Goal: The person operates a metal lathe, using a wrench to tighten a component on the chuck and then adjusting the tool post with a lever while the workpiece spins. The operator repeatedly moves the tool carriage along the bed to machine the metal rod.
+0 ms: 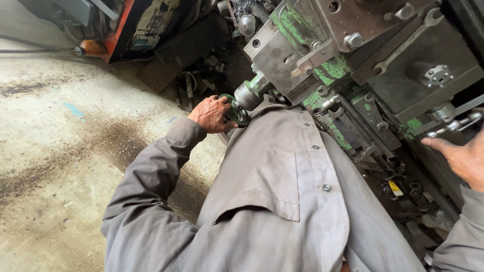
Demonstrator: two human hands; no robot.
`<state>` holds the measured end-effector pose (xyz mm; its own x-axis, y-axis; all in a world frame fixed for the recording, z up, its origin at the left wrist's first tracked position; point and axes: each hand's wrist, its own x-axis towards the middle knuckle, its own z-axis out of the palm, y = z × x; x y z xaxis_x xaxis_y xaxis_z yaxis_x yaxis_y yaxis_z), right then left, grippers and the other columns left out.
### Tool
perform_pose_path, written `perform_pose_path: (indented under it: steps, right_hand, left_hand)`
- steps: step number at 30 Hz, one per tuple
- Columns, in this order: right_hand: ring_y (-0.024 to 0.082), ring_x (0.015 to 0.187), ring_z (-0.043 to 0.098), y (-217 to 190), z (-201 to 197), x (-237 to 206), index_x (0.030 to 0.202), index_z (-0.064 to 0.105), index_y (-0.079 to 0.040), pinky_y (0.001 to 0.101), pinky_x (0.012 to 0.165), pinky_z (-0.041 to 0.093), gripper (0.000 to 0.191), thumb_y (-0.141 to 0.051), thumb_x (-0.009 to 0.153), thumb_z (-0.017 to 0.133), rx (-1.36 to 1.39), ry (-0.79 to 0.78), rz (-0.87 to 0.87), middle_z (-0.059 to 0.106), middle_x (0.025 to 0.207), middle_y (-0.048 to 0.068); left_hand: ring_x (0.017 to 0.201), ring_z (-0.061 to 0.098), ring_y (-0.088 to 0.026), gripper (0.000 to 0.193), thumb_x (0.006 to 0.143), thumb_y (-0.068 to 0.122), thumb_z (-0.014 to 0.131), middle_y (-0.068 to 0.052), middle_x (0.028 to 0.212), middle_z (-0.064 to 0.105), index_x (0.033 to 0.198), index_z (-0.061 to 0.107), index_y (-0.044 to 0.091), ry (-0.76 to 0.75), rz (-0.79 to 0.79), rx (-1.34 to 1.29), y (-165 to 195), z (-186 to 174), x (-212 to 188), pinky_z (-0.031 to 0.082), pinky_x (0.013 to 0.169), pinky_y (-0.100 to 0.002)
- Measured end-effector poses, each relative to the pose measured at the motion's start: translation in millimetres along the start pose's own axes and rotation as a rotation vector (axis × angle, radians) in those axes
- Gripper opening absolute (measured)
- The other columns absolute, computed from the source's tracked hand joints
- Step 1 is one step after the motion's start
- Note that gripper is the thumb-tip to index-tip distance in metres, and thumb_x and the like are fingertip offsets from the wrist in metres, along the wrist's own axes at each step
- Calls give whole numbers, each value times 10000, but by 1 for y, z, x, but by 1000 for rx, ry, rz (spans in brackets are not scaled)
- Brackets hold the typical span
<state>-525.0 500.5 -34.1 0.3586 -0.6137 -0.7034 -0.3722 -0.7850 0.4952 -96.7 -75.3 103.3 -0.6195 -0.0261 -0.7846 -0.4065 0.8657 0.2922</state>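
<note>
- Right hand: cut off at the frame's right edge; fingers released and spread, holding nothing, near the chrome lever on the lathe.
- Left hand: fingers clenched on the green handwheel, which it partly covers, at the lathe's lower-left end.
- Lathe: worn grey metal, chipped green paint; 1 open-end wrench lies on top.
- Grey work shirt hides the lathe's front edge.
- Stained concrete floor lies open left of the lathe.
</note>
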Motion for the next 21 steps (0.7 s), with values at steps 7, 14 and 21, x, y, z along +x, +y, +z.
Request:
perform_pose_path:
  steps: [7, 14, 21]
  right_hand:
    - [445, 1404, 514, 5, -6, -1, 1549, 352, 211, 431, 1188, 383, 838, -369, 1045, 684, -531, 1, -222, 445, 1480, 410]
    - [467, 1410, 504, -12, -2, 3, 1544, 353, 207, 459, 1195, 392, 822, -359, 1054, 689, -817, -61, -311, 449, 1482, 413]
    - [488, 1415, 494, -16, -12, 0, 1539, 354, 203, 487, 1203, 401, 805, -349, 1063, 695, -2892, 268, -1308, 453, 1483, 417]
  left_hand:
    - [1032, 611, -344, 770, 868, 710, 615, -136, 1182, 605, 1198, 681, 17, -23, -16, 2, -1, 3, 2, 493, 937, -464]
    - [1067, 607, -365, 817, 865, 717, 616, -142, 1184, 600, 1247, 644, -5, -33, -38, 27, 1, 1, 4, 532, 885, -467]
    - [998, 592, -316, 786, 909, 747, 571, -137, 1131, 602, 1225, 675, 35, -106, -75, 102, 13, 1, 3, 521, 895, -457]
